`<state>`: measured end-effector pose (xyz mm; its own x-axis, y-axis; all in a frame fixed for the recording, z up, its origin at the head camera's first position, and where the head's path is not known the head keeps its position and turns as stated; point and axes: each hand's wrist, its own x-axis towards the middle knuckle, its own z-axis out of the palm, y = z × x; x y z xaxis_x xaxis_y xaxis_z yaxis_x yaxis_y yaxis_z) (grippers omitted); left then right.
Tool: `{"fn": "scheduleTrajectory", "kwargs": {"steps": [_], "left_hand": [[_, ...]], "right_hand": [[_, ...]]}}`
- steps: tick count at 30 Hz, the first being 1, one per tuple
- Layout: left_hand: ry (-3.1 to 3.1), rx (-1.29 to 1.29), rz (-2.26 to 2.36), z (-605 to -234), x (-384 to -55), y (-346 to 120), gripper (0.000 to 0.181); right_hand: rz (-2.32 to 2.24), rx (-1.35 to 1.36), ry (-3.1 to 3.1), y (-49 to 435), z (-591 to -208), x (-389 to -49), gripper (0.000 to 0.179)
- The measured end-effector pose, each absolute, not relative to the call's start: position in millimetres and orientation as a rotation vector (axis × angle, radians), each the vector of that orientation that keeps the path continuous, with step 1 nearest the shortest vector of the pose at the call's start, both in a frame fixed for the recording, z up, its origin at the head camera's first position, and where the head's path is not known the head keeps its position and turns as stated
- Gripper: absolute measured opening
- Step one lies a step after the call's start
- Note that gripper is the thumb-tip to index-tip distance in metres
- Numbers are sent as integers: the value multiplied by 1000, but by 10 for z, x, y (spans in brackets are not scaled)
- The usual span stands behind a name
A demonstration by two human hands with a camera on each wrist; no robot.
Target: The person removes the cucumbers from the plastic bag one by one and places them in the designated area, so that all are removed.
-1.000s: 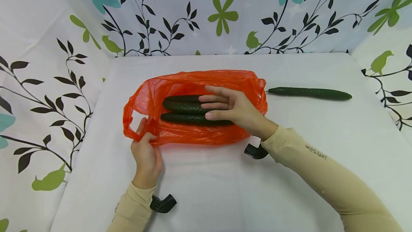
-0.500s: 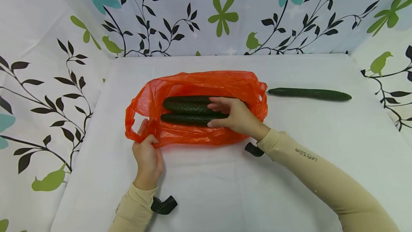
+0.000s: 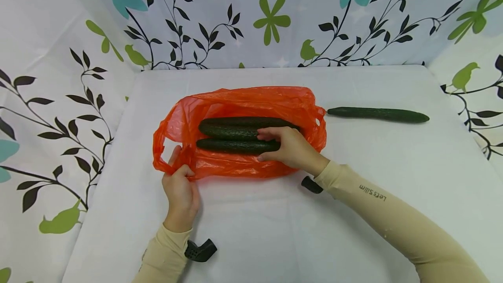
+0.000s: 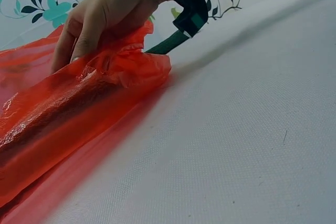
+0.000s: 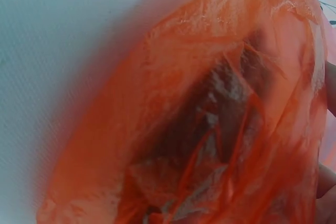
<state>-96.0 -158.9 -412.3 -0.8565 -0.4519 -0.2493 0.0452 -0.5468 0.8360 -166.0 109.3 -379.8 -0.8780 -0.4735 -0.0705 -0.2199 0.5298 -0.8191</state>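
Note:
In the head view a thin red plastic bag (image 3: 235, 167) lies with its mouth spread wide. Inside it several dark green cucumbers (image 3: 228, 132) lie side by side. My right hand (image 3: 292, 148) reaches into the mouth and grips the front cucumber (image 3: 228, 146), fingers over its far side and thumb on its near side. My left hand (image 3: 180, 195) holds the bag's near left edge below the handle loop, the thumb outside. The left wrist view shows the right hand (image 4: 113, 11) dipping behind the red film; in the right wrist view the bag (image 5: 173, 93) covers most of the frame.
A single long cucumber (image 3: 378, 115) lies on the white-covered table (image 3: 251, 230), right of the bag. Black wrist cameras (image 3: 200, 250) are strapped to both sleeves. A patterned cloth (image 3: 220, 21) with leaves, birds and flowers rises behind and at the sides.
My right hand has lowered from above the cucumbers into the bag, and its fingers have closed round the front one. The left hand has barely moved.

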Motion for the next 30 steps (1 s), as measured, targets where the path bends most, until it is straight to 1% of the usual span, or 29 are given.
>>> {"fn": "scheduleTrajectory", "kwargs": {"steps": [13, 21, 30], "left_hand": [[-1274, 637, -2461, -4123, -955, -1601, 70], [-1263, 648, -2465, -4136, -950, -1610, 70], [-1271, 637, -2474, -4160, -939, -1611, 69]], "right_hand": [[-1038, -707, 2646, 1023, -3820, -1626, 61], [-748, -803, 2801, 933, -3880, -1599, 59], [-653, -867, 2882, 907, -3933, -1555, 43]]}}
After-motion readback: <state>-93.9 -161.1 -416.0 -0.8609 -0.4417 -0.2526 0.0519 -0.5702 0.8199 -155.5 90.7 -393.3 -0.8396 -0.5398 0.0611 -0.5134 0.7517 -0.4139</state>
